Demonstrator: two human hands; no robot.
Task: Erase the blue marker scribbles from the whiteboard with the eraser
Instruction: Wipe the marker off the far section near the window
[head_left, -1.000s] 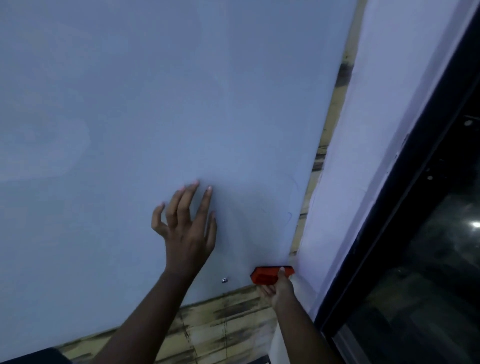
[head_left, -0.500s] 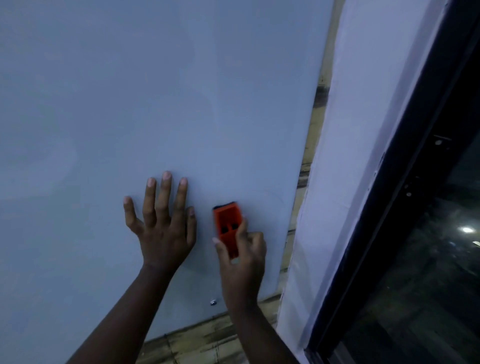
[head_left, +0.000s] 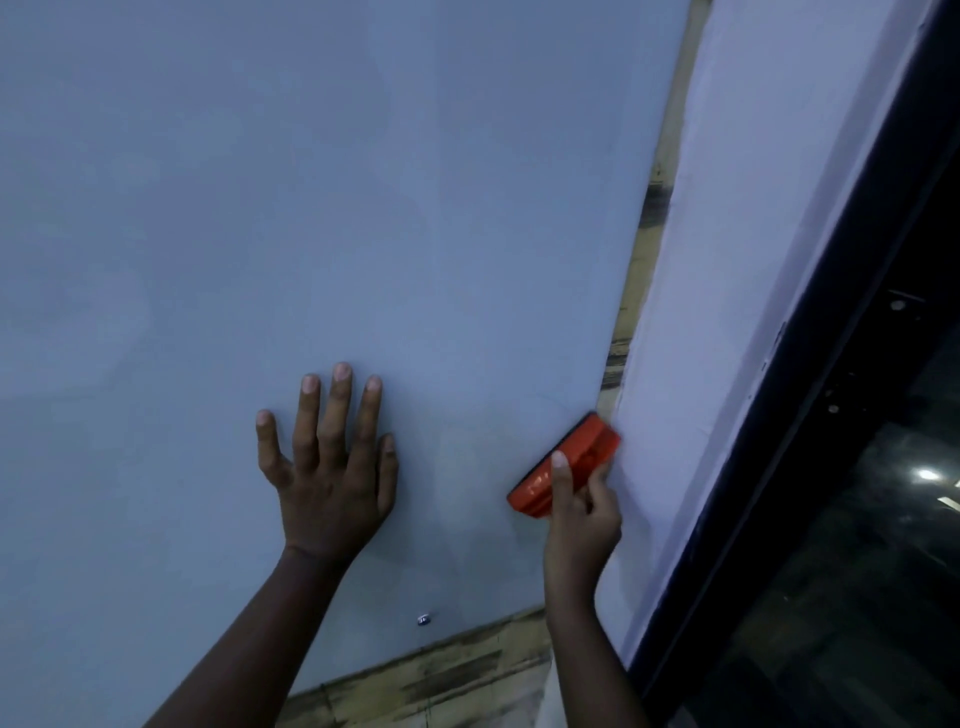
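Pale whiteboard (head_left: 363, 208) filled the view. Left hand (head_left: 332, 467) lay flat, fingers (head_left: 340, 395) spread, likely bracing the panel; right hand (head_left: 582, 514) gripped the orange eraser (head_left: 569, 465) against its right edge, where faint blue traces (head_left: 550, 397) lingered.

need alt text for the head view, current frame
A right hand grips an orange eraser tilted against the lower right edge of a whiteboard, while the left hand presses flat on the board with fingers spread. No clear blue scribbles show; a small screw sits near the bottom edge, and a dark window stands to the right.
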